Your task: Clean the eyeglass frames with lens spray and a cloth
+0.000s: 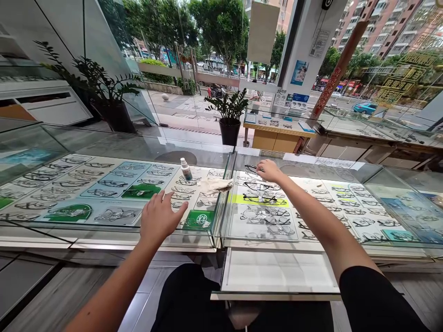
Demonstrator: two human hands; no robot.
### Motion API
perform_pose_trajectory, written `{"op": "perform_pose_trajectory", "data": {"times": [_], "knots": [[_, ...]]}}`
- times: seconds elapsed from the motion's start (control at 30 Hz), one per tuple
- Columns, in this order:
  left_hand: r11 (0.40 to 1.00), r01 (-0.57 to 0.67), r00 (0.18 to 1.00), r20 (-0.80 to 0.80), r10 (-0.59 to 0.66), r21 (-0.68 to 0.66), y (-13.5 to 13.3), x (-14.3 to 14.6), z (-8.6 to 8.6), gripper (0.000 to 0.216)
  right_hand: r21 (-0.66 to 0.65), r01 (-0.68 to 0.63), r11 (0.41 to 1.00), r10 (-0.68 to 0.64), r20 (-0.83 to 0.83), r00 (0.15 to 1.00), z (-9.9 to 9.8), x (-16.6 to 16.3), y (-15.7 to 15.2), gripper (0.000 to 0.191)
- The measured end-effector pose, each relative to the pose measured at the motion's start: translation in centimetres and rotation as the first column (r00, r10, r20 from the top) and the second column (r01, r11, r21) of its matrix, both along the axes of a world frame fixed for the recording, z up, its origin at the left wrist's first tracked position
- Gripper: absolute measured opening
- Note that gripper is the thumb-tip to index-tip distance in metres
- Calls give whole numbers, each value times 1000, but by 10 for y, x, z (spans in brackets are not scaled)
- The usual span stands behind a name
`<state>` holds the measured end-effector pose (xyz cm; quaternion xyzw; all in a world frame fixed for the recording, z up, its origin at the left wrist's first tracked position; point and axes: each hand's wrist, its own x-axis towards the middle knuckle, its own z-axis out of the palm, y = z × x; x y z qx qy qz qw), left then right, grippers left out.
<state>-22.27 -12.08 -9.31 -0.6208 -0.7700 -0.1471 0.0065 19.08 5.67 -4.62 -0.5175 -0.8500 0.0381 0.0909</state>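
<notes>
My right hand (269, 171) is at the back of the glass display case, its fingers closed on a dark pair of eyeglasses (251, 168). My left hand (159, 216) is empty, fingers spread, over the glass top of the left-hand case. A small white-capped spray bottle (186, 169) stands upright on the glass, beyond my left hand. Beside the bottle lies a crumpled pale cloth (212, 185), close to the seam between the two cases.
Rows of eyeglasses (258, 199) lie inside the cases under glass. A white drawer (277, 271) is pulled out in front of me. Potted plants (230, 124) stand behind the counter by the window. A wooden-fronted display table (277, 138) is farther back.
</notes>
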Motion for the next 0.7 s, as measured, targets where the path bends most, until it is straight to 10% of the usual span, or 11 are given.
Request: {"op": "perform_pose_trajectory", "data": {"times": [0.33, 0.53, 0.7], "knots": [[1000, 3, 1000, 1, -3, 6, -1, 1, 2, 88, -9, -21, 1000, 21, -36, 999, 37, -7, -24, 31], [1000, 6, 1000, -8, -6, -10, -2, 1, 0, 87, -81, -340, 937, 273, -438, 857, 97, -45, -193, 26], [1000, -3, 1000, -7, 3, 2, -1, 1, -3, 85, -476, -531, 701, 423, -323, 847, 30, -58, -299, 29]]}}
